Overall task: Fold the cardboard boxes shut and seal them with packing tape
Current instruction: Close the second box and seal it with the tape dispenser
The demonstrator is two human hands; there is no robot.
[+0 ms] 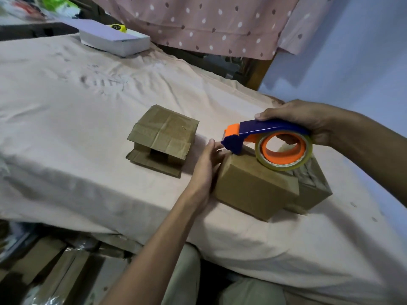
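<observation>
Cardboard box [253, 186] nearest, flaps folded down, sitting near the front edge of the cloth-covered surface [77, 128] and touching a second box [317, 181] behind it on the right, already wrapped in glossy tape. Left hand [204, 170] flat against the near box's left side, fingers straight and together. Right hand [308, 122] wrapped round the blue-and-orange tape dispenser [264, 137], nose resting on the box's far top edge; sealing apparently just starting. Farther left, well apart, a third box [163, 137], flaps loose, front gaping, untaped. Plenty of open cloth beyond, up to a white box [114, 40] at the far edge.
</observation>
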